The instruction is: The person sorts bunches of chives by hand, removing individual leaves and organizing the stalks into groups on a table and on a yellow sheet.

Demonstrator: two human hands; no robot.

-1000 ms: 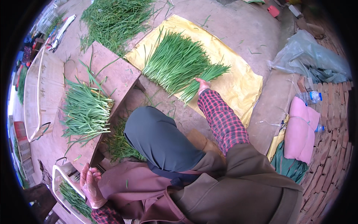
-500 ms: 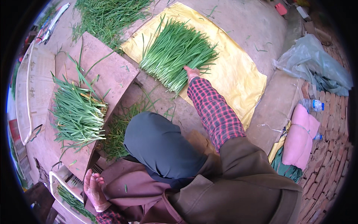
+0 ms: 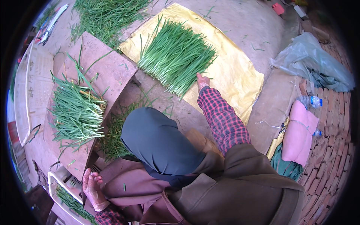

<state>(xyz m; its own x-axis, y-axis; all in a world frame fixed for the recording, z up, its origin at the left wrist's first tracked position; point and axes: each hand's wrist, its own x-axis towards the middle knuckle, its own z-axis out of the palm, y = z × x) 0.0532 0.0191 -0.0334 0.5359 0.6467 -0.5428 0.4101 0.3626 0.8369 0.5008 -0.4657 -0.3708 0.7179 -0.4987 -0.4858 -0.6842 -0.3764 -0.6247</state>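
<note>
A broad bundle of garlic chives (image 3: 176,56) lies spread on a yellow sheet (image 3: 234,73), pale stem ends toward me. At its near right corner is my right hand (image 3: 203,80), fingers stretched toward the stalks, with nothing seen in it. It is too small to tell if the fingertips touch them. My left hand (image 3: 93,190) hovers low at the left by the board's near end, palm up, fingers loosely bent and apart, holding nothing. On the slanted wooden board (image 3: 116,69) sits a looser heap of chives (image 3: 77,112), some leaves yellowed.
Loose chives (image 3: 107,18) cover the ground at the far left. A white crate (image 3: 39,82) stands left of the board, and a white basket (image 3: 56,187) with greens below it. At right are a plastic bag (image 3: 315,60), a pink roll (image 3: 299,131) and a bottle (image 3: 309,101).
My right hand has moved right and slightly nearer, from against the chives to their near right edge. The left hand stays about where it was.
</note>
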